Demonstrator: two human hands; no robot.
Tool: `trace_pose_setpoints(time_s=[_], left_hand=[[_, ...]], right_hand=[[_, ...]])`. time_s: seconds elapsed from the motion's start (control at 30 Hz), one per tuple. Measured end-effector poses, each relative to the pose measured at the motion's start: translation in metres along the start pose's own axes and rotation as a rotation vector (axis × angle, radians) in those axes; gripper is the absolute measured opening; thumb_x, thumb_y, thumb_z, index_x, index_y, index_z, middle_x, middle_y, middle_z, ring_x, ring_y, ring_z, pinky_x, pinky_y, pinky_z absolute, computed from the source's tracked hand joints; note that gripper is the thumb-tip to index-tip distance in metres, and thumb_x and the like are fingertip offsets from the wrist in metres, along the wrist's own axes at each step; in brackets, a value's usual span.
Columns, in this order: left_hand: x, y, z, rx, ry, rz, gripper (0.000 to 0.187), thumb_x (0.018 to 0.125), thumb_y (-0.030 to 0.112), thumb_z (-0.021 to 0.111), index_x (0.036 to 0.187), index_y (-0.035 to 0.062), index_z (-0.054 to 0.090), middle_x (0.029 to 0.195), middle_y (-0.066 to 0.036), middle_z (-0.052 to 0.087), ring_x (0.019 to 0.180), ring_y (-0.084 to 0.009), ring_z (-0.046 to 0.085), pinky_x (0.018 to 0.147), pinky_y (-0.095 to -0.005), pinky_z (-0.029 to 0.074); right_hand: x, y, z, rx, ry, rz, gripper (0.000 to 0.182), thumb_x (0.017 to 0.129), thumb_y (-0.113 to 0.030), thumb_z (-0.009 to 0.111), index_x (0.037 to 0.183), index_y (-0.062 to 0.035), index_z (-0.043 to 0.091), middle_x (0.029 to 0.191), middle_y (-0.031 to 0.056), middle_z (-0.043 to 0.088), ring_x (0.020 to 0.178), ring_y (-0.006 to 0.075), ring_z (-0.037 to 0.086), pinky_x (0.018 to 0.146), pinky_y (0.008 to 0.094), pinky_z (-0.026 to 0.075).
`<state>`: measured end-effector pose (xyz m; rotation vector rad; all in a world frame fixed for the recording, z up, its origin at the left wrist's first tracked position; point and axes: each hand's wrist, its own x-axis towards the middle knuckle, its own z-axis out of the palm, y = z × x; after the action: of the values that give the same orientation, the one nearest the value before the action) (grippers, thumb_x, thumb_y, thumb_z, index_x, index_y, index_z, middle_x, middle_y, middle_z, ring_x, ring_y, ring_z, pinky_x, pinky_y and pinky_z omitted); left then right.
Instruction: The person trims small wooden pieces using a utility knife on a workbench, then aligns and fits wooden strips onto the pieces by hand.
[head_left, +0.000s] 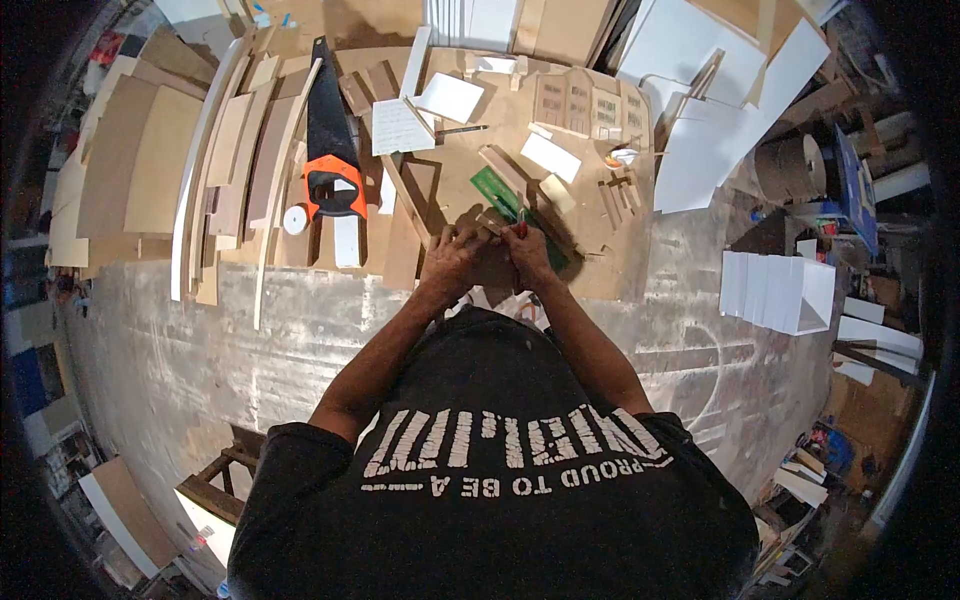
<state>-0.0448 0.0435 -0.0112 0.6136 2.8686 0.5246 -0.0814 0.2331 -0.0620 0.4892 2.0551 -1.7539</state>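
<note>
My left hand (450, 262) presses down on a small brown cardboard piece (492, 268) lying on the brown work board (440, 190). Close beside it, my right hand (527, 252) grips a thin red-handled tool (521, 226), tip down at the cardboard; whether it is a knife or a pen is too small to tell. A green ruler (503, 198) lies diagonally just beyond both hands, partly hidden under them. My black T-shirt fills the lower part of the view.
A handsaw with an orange handle (331, 160) lies to the left beside long wood strips (245, 150) and a white tape roll (295, 220). Lined paper (400, 128), a cardboard facade model (590, 105) and white boards (778, 292) lie around on the dusty concrete floor (250, 340).
</note>
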Motion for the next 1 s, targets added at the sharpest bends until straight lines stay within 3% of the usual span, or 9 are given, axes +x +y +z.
trace_pose_setpoints(time_s=[0.13,0.23,0.33,0.53,0.57,0.67,0.7,0.87,1.0], left_hand=[[0.001,-0.003,0.003,0.004,0.044,0.022,0.06,0.074,0.017,0.071,0.131,0.0197,0.054,0.127,-0.008,0.053,0.118,-0.034,0.048,0.098,-0.048,0.041],[0.001,-0.008,0.006,0.016,0.058,0.047,0.063,0.073,0.018,0.073,0.132,0.0183,0.053,0.127,-0.009,0.053,0.118,-0.0346,0.048,0.096,-0.0496,0.042],[0.006,-0.01,-0.001,-0.087,0.022,0.046,0.055,0.072,0.016,0.072,0.125,0.0117,0.058,0.124,-0.01,0.057,0.114,-0.0367,0.05,0.093,-0.0477,0.044],[0.024,-0.062,-0.008,-0.536,0.257,-0.029,0.034,0.074,0.01,0.07,0.106,-0.001,0.068,0.102,-0.017,0.067,0.096,-0.0383,0.061,0.09,-0.0437,0.049],[0.024,-0.064,-0.012,-0.651,0.313,-0.11,0.029,0.079,0.01,0.067,0.106,-0.0023,0.068,0.1,-0.022,0.068,0.095,-0.0357,0.065,0.087,-0.0421,0.051],[0.022,-0.066,-0.054,-0.649,0.273,-0.246,0.029,0.083,-0.003,0.061,0.112,-0.0032,0.066,0.101,-0.017,0.071,0.088,-0.0248,0.069,0.073,-0.035,0.056],[0.024,-0.076,-0.043,-0.808,0.228,-0.359,0.02,0.088,0.007,0.061,0.103,-0.0024,0.069,0.097,-0.021,0.07,0.088,-0.0337,0.07,0.079,-0.038,0.055],[0.036,-0.071,-0.017,-0.563,0.067,-0.169,0.023,0.085,0.017,0.067,0.098,-0.0012,0.069,0.093,-0.022,0.07,0.086,-0.0359,0.068,0.079,-0.0408,0.054],[0.043,-0.033,-0.008,-0.263,-0.022,-0.175,0.033,0.079,0.027,0.073,0.096,0.0001,0.063,0.094,-0.022,0.067,0.087,-0.0377,0.066,0.079,-0.0451,0.053]], right_hand=[[-0.007,-0.011,0.004,0.028,0.01,-0.02,0.026,0.091,-0.026,0.067,0.083,-0.0021,0.067,0.071,0.0016,0.061,0.06,0.0097,0.055,0.053,0.0304,0.046],[-0.014,-0.016,0.004,0.089,0.035,0.022,0.025,0.091,-0.026,0.067,0.084,-0.0017,0.067,0.074,0.0018,0.063,0.061,0.0102,0.056,0.053,0.0302,0.047],[-0.013,-0.008,0.0,-0.016,0.122,-0.004,0.023,0.092,-0.025,0.067,0.087,-0.002,0.067,0.077,0.0025,0.063,0.059,0.0109,0.055,0.053,0.0294,0.047],[-0.034,-0.004,-0.026,0.192,0.169,0.096,0.022,0.09,-0.023,0.068,0.092,-0.0013,0.068,0.075,0.0024,0.064,0.056,0.0099,0.054,0.052,0.0281,0.047],[-0.039,-0.001,-0.03,0.156,0.195,0.091,0.021,0.09,-0.023,0.068,0.092,-0.0014,0.068,0.075,0.0024,0.064,0.055,0.0098,0.053,0.051,0.028,0.046],[-0.047,0.011,-0.042,0.111,0.243,0.05,0.02,0.09,-0.022,0.068,0.093,-0.0018,0.068,0.074,0.0025,0.065,0.054,0.0095,0.052,0.05,0.0275,0.045],[-0.049,0.014,-0.044,0.139,0.242,0.021,0.02,0.09,-0.022,0.068,0.093,-0.002,0.067,0.074,0.0026,0.064,0.054,0.0094,0.053,0.05,0.0275,0.045],[-0.031,0.035,-0.044,0.035,0.322,-0.037,0.023,0.087,-0.024,0.072,0.089,-0.0018,0.067,0.074,0.0042,0.065,0.061,0.0139,0.058,0.056,0.0305,0.048],[-0.023,0.032,-0.035,-0.261,0.52,-0.323,0.026,0.084,-0.024,0.073,0.088,-0.0001,0.064,0.072,0.0114,0.066,0.061,0.0219,0.062,0.058,0.0359,0.049]])
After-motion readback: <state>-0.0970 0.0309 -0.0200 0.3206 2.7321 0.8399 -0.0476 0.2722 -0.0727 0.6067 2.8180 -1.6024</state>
